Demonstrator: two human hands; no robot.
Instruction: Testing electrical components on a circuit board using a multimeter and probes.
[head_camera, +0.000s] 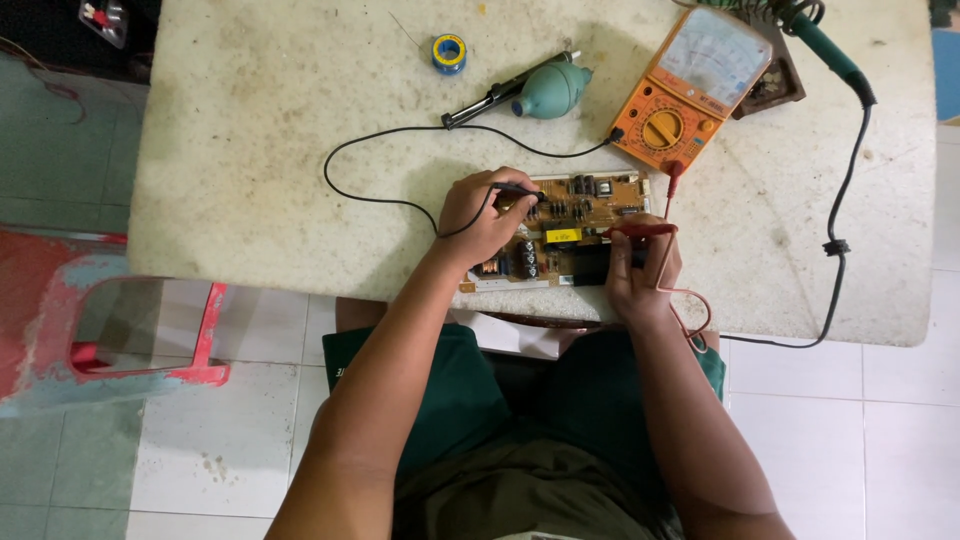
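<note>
Your left hand (482, 215) pinches the black probe (520, 189), right hand (640, 265) the red probe (640, 230); the board (575, 225) looks light, stiff, fragile — hold its edges.

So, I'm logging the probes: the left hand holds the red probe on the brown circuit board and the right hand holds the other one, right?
Not quite: the head view shows the left hand holding the black probe on the brown circuit board; the right hand holds the red probe.

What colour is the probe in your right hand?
Red. The right hand holds a red probe over the circuit board; the head view shows it.
</note>
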